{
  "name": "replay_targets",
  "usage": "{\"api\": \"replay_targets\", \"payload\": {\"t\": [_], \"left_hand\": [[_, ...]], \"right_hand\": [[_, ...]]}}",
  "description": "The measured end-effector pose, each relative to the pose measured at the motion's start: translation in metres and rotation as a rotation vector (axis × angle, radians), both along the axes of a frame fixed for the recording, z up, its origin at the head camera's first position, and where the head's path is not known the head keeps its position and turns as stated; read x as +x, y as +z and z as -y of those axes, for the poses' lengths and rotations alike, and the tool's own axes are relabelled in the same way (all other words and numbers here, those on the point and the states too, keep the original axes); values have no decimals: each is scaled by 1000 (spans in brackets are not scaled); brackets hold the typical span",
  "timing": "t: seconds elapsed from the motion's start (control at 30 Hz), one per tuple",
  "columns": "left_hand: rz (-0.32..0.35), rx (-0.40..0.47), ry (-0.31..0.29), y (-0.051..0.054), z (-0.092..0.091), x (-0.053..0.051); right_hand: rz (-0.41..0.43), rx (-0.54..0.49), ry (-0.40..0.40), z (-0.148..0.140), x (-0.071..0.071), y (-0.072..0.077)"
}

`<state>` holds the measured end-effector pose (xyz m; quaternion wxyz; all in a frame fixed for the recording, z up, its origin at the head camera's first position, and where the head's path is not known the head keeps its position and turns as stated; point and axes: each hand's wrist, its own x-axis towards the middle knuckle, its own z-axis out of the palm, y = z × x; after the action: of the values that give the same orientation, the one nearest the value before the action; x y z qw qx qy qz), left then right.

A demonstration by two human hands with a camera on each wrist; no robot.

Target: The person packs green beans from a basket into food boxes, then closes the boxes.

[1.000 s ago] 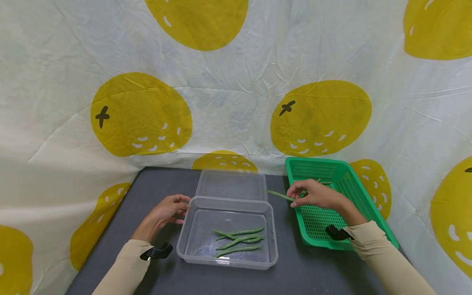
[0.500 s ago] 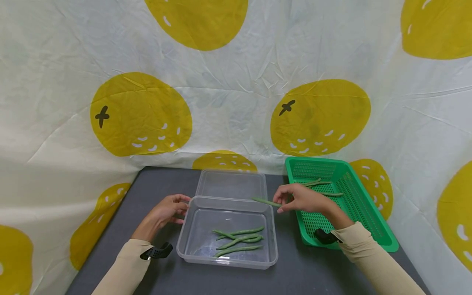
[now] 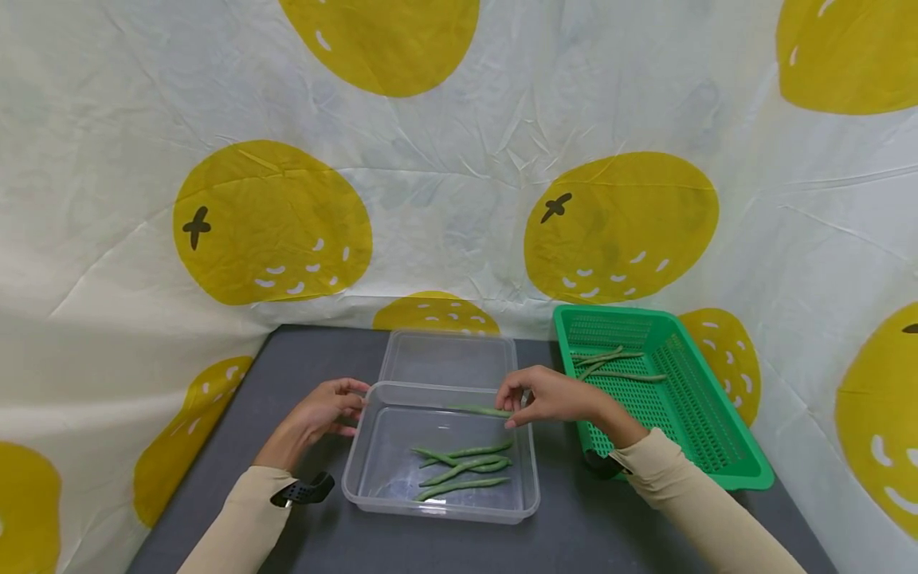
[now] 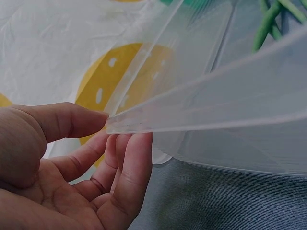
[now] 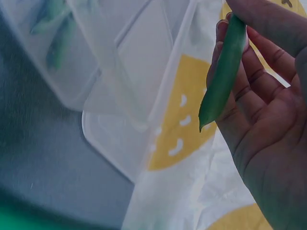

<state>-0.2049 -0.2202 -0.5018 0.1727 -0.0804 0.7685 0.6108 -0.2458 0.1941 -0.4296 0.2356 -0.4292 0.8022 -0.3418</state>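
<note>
My right hand (image 3: 548,396) pinches a green bean (image 5: 225,72) between thumb and fingers, over the back right part of a clear plastic container (image 3: 358,470). One end of the bean points left above the container's inside. Several green beans (image 3: 466,470) lie loosely crossed on the container's floor. At its back left corner my left hand (image 3: 333,410) holds the rim (image 4: 129,123), thumb on top and fingertips underneath, as the left wrist view shows.
Behind the container lies its clear flat lid (image 3: 448,357). A green mesh basket (image 3: 688,430) stands to the right, with several beans (image 3: 610,363) near its back left. The dark table (image 3: 315,351) meets a fruit-print cloth (image 3: 445,231) at the back.
My right hand has moved left from the basket to above the container, carrying the bean. The left hand has stayed at the container's corner.
</note>
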Motion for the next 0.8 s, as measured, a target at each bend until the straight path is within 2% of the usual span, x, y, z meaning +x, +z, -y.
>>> {"api": "replay_targets", "payload": {"t": [0.2, 0.4, 0.63, 0.8], "left_hand": [[1, -6, 2, 0, 0, -1], [6, -2, 3, 0, 0, -1], [5, 3, -1, 1, 0, -2], [8, 4, 5, 0, 0, -1]], "right_hand": [[7, -21, 62, 20, 2, -2], [52, -41, 26, 30, 7, 2], [19, -62, -8, 21, 2, 2], [37, -62, -29, 8, -2, 1]]}}
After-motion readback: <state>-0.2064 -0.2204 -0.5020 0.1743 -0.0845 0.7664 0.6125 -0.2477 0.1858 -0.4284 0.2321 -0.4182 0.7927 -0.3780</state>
